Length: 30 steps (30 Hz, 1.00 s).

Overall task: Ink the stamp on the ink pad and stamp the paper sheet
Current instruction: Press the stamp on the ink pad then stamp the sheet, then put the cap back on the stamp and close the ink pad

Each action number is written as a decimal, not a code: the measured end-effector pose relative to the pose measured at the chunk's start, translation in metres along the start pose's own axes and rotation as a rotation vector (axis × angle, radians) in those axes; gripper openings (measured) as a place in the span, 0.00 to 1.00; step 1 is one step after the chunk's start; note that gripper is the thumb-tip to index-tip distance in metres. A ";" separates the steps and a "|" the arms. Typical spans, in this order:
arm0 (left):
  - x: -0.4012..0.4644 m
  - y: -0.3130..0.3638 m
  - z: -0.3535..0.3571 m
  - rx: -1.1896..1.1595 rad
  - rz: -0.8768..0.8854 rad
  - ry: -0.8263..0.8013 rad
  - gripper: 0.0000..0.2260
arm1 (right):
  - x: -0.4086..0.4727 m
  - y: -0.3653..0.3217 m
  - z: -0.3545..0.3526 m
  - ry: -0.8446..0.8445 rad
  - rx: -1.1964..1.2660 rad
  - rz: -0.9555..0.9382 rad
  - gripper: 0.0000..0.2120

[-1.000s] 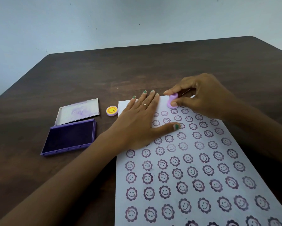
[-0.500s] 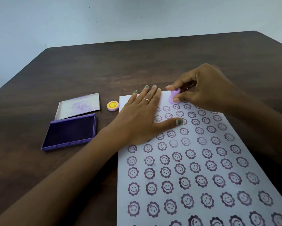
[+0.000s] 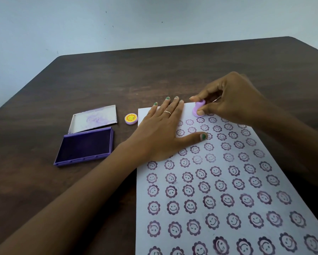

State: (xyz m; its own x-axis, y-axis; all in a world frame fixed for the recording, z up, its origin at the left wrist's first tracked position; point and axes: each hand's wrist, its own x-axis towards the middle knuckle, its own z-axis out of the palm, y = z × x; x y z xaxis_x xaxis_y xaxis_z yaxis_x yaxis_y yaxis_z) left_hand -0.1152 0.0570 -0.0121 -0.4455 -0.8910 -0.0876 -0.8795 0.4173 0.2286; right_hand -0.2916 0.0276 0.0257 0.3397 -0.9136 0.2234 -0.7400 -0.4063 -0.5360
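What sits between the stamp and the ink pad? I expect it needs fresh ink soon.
The left hand lies flat on the paper sheet, directly between the stamp in the right hand and the open ink pad. The small yellow-faced cap also sits near that line.

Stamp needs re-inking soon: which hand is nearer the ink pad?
Left. The left hand lies flat on the paper beside the ink pad; the right hand is farther right.
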 end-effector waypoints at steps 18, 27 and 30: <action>0.000 0.000 -0.004 -0.057 0.017 0.014 0.45 | -0.005 0.024 -0.016 0.373 0.514 0.072 0.15; -0.011 -0.024 -0.046 -0.104 -0.043 0.182 0.28 | -0.005 0.032 -0.009 0.329 0.708 0.151 0.16; -0.020 -0.045 -0.060 -0.145 -0.091 0.205 0.26 | -0.006 0.028 -0.010 0.332 0.739 0.137 0.16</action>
State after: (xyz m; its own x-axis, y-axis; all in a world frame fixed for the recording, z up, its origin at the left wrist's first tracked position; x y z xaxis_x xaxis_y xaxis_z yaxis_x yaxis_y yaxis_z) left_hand -0.0569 0.0448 0.0380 -0.3098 -0.9474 0.0807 -0.8745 0.3172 0.3670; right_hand -0.3200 0.0217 0.0180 -0.0012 -0.9587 0.2844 -0.1500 -0.2810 -0.9479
